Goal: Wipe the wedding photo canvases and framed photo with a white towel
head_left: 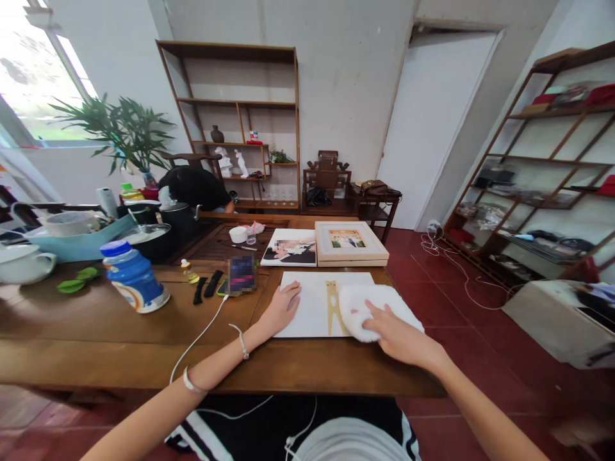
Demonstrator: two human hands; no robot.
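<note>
A white board (307, 307) with a narrow tan strip down its middle lies flat near the front edge of the wooden table (120, 320). My left hand (282, 307) rests on the board's left part with its fingers stretched flat. My right hand (391, 333) presses a white fluffy cloth (365, 304) onto the board's right part, fingers laid over the cloth. Behind the board sit a printed photo (289, 248) and a light-framed picture (349, 242).
A blue-capped bottle (133, 275), a phone (241, 274) with a white cable, black clips, a white cup and pots fill the table's left. Another person (195, 187) bends down behind the table. Shelves line the back wall and right side; a box (562, 320) sits on the red floor.
</note>
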